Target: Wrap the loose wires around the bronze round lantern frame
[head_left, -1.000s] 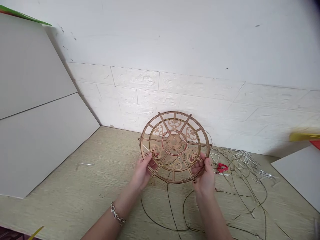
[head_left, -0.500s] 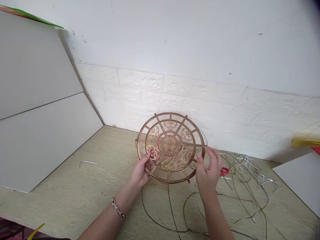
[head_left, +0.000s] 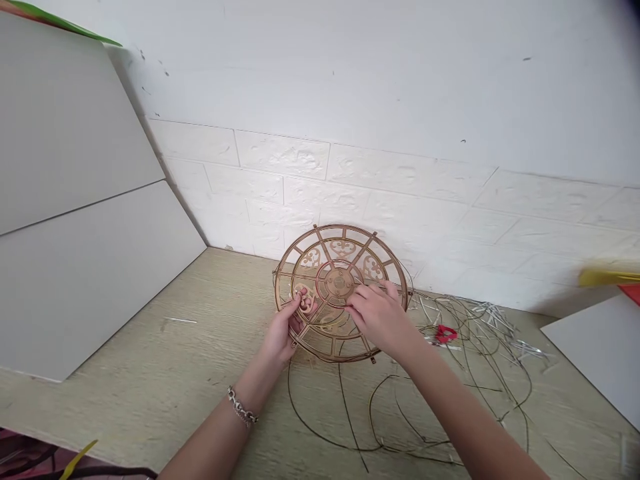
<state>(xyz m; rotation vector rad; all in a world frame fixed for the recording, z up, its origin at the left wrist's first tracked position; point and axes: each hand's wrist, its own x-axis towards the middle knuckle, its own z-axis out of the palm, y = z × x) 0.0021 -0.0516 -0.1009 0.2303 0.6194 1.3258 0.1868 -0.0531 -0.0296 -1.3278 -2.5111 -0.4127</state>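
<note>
A round frame (head_left: 340,283), brown-gold openwork with flat spokes and curling heart-shaped scrolls, leans back over the grained table (head_left: 200,360). The right hand (head_left: 377,313) has moved from the frame's right rim to beside its centre, leaving the left hand (head_left: 283,330) to steady it, pinching the lower left edge. The right fingertips bunch together (whether they pinch anything, one cannot tell). Right of the frame lie pale, slender strips (head_left: 490,317) and a red scrap (head_left: 445,334); behind it, an embossed brick-pattern wall (head_left: 300,190).
</note>
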